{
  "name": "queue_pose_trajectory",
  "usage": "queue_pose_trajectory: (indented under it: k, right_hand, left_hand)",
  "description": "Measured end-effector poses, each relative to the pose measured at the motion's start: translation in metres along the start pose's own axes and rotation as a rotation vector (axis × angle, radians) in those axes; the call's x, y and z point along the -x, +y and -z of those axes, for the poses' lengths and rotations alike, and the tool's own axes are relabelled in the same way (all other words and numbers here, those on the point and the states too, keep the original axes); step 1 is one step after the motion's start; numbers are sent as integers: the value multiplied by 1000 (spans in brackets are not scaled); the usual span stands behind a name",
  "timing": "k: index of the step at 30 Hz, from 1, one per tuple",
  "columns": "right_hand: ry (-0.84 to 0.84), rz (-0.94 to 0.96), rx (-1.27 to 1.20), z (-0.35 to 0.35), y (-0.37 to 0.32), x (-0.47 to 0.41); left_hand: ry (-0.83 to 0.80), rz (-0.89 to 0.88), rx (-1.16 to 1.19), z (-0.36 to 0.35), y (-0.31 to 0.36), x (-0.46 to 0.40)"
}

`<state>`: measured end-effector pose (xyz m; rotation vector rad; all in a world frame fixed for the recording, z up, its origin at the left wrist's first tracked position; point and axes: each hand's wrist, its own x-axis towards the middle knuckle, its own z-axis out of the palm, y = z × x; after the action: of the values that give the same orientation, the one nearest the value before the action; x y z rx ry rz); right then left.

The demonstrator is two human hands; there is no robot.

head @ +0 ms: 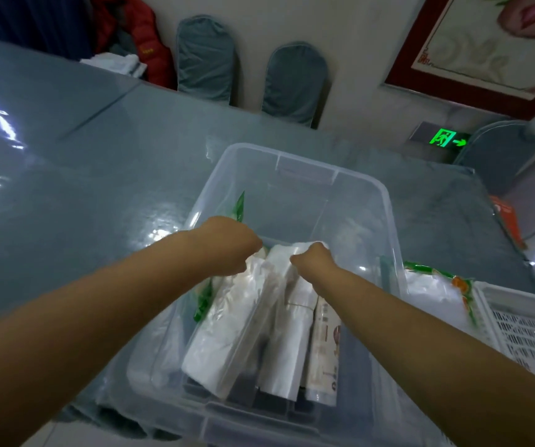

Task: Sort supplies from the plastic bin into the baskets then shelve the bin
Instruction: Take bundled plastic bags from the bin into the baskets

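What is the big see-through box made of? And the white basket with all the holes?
The bin looks like clear, glossy hard plastic: you see the packs and table through its walls. The basket seems to be white molded plastic, with neat rows of slots and a matte look.

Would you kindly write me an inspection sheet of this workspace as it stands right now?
Surface: glossy grey-blue tabletop, bearing the bin.
Job's things: clear plastic bin holding white plastic-wrapped packs; white slotted basket to its right, with a green-and-orange-edged pack between them.
Clutter: folded white cloth at the table's far edge.
Hands: left hand and right hand both inside the bin, gripping the packs' top ends.
Cables: nothing seen.
Surroundings: grey-covered chairs, red jacket, framed picture, green exit sign.
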<state>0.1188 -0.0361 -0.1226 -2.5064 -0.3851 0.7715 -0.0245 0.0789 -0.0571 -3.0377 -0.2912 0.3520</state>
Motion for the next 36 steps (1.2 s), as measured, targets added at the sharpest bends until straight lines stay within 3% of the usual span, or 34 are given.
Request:
queue_pose_trajectory:
  k: [6, 12, 16, 21, 27, 31, 36]
  right_hand:
    - [-130, -54, -219, -27, -6, -1]
    - [-105, -127, -286, -37, -5, -7]
    - [-75, -19, -323, -2, -18, -4]
    - [-61, 207, -639, 76, -36, 17]
    - [-145, 384, -1019, 152, -32, 37]
    - [-71, 452, -1280, 187, -15, 46]
    - [43, 474, -1079, 213, 40, 54]
  left_hand:
    - [-6, 58, 43, -12, 5, -29]
    - [59, 193, 149, -17, -5, -37]
    - [169, 255, 263, -12, -7, -39]
    - [239, 300, 612, 1, 2, -42]
    - [116, 8, 1360, 46, 35, -43]
    - [250, -28, 1620, 84, 77, -51]
    - [375, 64, 1789, 129, 142, -78]
